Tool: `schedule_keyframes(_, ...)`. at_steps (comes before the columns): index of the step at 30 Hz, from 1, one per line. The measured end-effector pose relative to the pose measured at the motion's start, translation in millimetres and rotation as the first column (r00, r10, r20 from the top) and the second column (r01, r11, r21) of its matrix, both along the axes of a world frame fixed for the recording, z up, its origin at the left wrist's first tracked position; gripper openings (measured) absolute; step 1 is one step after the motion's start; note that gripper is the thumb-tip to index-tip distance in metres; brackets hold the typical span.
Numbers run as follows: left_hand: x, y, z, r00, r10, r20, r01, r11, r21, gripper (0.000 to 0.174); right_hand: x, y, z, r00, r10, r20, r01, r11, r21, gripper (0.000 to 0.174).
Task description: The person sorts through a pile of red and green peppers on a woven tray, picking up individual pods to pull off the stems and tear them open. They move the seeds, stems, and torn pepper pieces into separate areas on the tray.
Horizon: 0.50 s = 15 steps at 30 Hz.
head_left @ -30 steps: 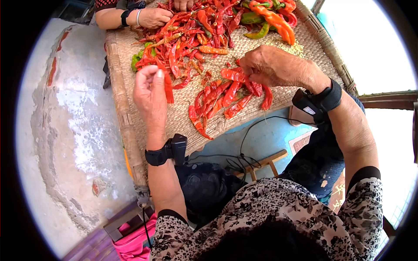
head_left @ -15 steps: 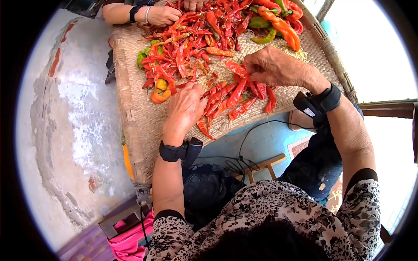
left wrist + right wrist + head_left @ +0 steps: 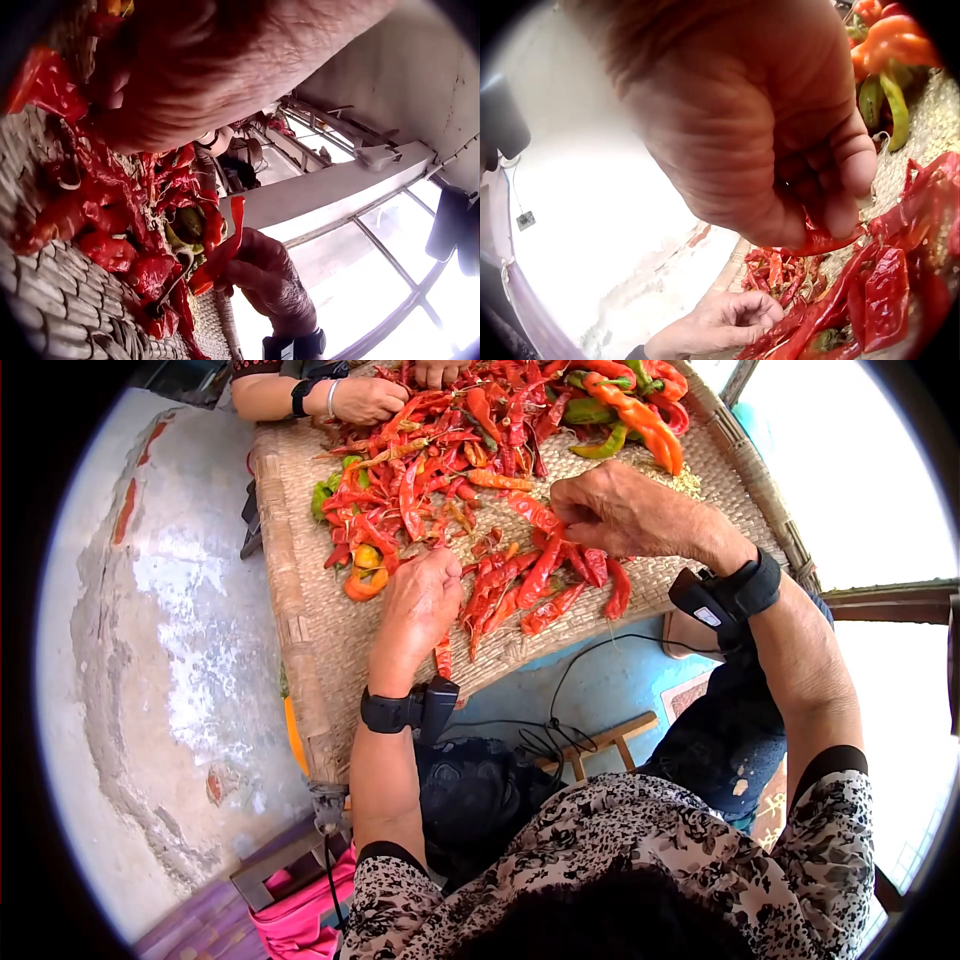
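Observation:
My left hand [image 3: 418, 605] is over the near left part of the woven tray [image 3: 300, 610], fingers curled and fingertips at the edge of a loose pile of wrinkled red chilies [image 3: 500, 590]. A red chili [image 3: 443, 657] shows just below its palm, beside the wrist; the grip itself is mostly hidden. My right hand [image 3: 630, 510] is above the right side of that pile. Its thumb and fingers pinch a long, shiny red chili [image 3: 225, 255], whose tip sticks up past the fingers in the left wrist view.
Beyond my hands lies a large heap of red chilies [image 3: 430, 450]. Thick orange peppers [image 3: 645, 425] and green ones [image 3: 600, 445] sit at the far right, beside pale seeds [image 3: 688, 482]. Another person's hand [image 3: 368, 400] reaches into the heap. A black cable [image 3: 556, 695] hangs below the tray.
My left hand has gone from the left side down to the near pile, then slightly back left with a chili. An orange pepper ring now shows where it was. The right hand stays almost still.

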<state>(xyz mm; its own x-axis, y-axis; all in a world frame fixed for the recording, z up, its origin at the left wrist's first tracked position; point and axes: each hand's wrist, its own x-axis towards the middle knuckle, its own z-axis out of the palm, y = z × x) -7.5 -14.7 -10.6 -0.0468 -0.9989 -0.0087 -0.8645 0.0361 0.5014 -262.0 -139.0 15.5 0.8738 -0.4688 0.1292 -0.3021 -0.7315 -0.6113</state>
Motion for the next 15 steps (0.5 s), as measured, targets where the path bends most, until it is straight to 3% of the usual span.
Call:
schedule_keyframes(4, -10, -1, 12, 0.985, 0.134, -0.11, -0.12, 0.984, 0.129, 0.013, 5, 3, -5, 0.998, -0.011, 0.055, 0.012, 1.0, -0.017, 0.016)
schedule_keyframes(6, -8, -1, 4, 0.996, 0.027, 0.089, -0.022, 0.998, -0.056, 0.01, 12, 7, -8, 0.981, -0.011, 0.193, 0.01, 1.0, 0.003, 0.015)
schedule_keyframes(7, -8, -2, 1, 0.996, 0.027, 0.089, -0.022, 0.998, -0.058, 0.01, 14, 10, -3, 0.992, -0.007, 0.129, -0.006, 0.995, 0.1, 0.015)
schedule_keyframes(10, -11, -3, 1, 0.991, -0.002, 0.133, 0.011, 0.997, -0.07, 0.012, 18, 13, -2, 0.985, 0.015, 0.171, -0.032, 0.995, 0.096, 0.022)
schedule_keyframes(13, -14, -1, 7, 0.986, 0.121, 0.113, -0.086, 0.958, -0.274, 0.016, 20, 11, -2, 0.973, -0.026, 0.231, 0.001, 0.994, 0.109, 0.015)
schedule_keyframes(14, -16, -2, 7, 0.987, 0.118, 0.112, -0.084, 0.958, -0.274, 0.016, 21, 10, -3, 0.962, -0.046, 0.269, 0.019, 0.995, 0.103, 0.014)
schedule_keyframes(15, -18, -2, 8, 0.989, 0.12, 0.086, -0.078, 0.918, -0.389, 0.017, 20, 10, 0, 0.966, -0.065, 0.251, 0.049, 0.996, 0.07, 0.013)
